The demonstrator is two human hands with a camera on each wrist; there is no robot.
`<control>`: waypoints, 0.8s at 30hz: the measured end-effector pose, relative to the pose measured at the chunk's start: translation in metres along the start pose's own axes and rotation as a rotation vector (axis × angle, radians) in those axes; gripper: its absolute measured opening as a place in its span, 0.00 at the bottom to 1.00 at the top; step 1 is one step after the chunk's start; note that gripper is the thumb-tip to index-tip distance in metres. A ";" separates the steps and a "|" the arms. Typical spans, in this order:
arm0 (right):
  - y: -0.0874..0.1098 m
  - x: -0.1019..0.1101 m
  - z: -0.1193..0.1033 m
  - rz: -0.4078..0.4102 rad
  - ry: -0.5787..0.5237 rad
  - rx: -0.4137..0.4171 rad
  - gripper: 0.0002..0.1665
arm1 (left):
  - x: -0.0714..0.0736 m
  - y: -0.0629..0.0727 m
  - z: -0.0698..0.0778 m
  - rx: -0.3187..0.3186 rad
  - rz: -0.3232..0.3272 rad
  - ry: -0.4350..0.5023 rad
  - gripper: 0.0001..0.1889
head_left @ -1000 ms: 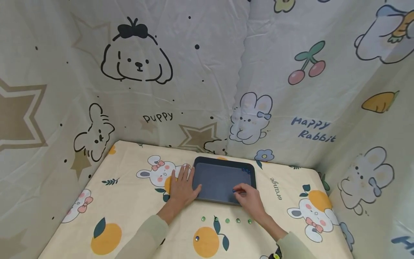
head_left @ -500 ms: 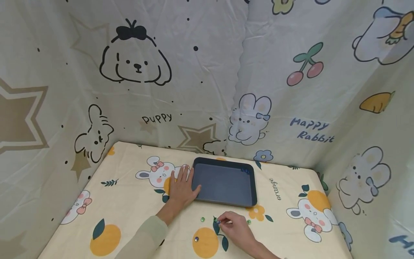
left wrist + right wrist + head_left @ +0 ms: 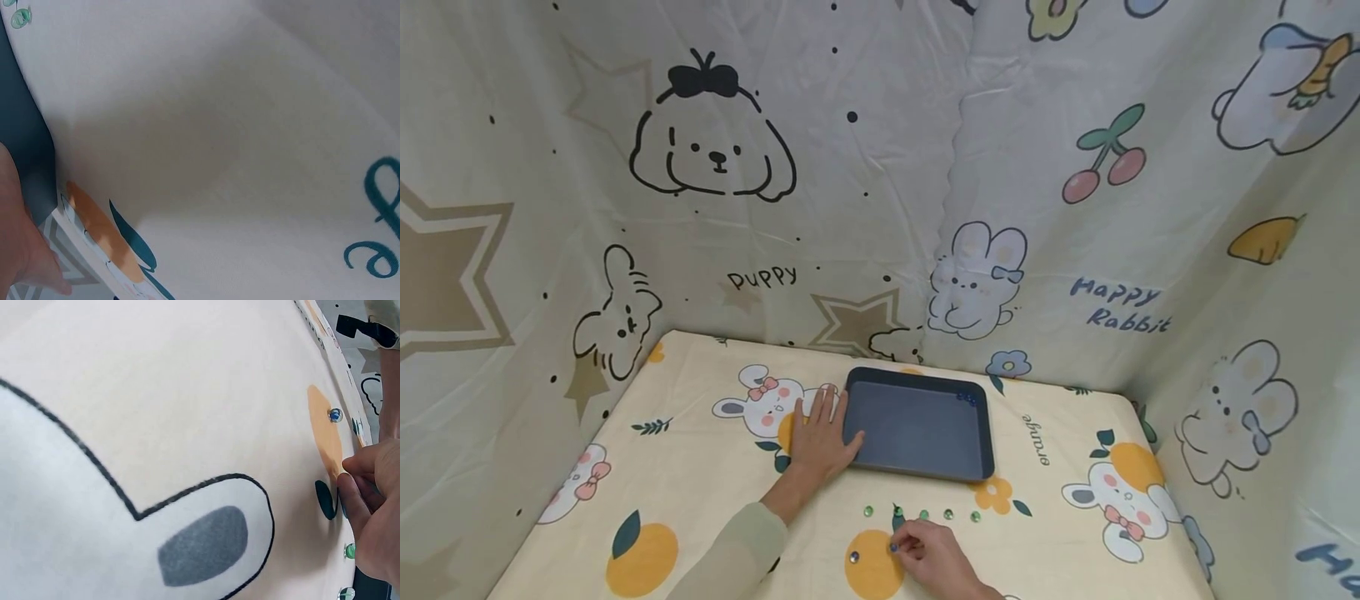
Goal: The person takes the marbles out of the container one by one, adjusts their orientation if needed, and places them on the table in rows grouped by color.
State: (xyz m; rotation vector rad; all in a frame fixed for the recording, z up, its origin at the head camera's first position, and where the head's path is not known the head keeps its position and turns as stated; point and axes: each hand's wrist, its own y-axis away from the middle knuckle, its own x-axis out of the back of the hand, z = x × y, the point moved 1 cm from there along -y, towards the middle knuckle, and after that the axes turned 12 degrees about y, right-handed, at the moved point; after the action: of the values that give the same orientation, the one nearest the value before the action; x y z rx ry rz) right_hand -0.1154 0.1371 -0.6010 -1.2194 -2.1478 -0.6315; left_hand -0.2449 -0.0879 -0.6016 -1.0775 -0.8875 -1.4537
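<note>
Glass marbles lie on the patterned cloth: several green marbles (image 3: 948, 514) in a row in front of the tray, and a blue marble (image 3: 854, 557) on the printed orange. Just right of that marble, my right hand (image 3: 928, 557) pinches another blue marble (image 3: 893, 547) between thumb and fingertips, low over the cloth. In the right wrist view the fingers hide the held marble. My left hand (image 3: 822, 442) lies with its fingers straight along the left edge of the dark rectangular tray (image 3: 917, 433). Several blue marbles (image 3: 967, 399) sit in the tray's far right corner.
The table (image 3: 730, 492) is covered with a cream cloth printed with rabbits and oranges. Hanging cloth walls (image 3: 865, 200) with cartoon prints enclose it at the back and both sides.
My right hand has come from over the tray's near right part, past the green row, toward the printed orange, carrying the blue marble. My left hand has stayed at the tray's edge.
</note>
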 end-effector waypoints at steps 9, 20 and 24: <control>-0.001 -0.007 0.002 -0.003 -0.006 -0.008 0.10 | 0.002 0.003 0.001 -0.006 -0.003 -0.017 0.44; -0.003 -0.011 0.007 -0.006 0.026 0.026 0.09 | -0.001 0.003 0.001 0.002 0.004 -0.018 0.44; -0.003 -0.012 0.008 -0.009 0.037 0.024 0.09 | -0.003 0.003 0.001 -0.007 0.023 -0.017 0.44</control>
State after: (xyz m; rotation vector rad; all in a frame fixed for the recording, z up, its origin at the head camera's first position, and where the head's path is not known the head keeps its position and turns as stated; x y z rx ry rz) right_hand -0.1145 0.1334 -0.6155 -1.1775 -2.1250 -0.6260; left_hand -0.2414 -0.0866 -0.6040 -1.1029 -0.8798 -1.4319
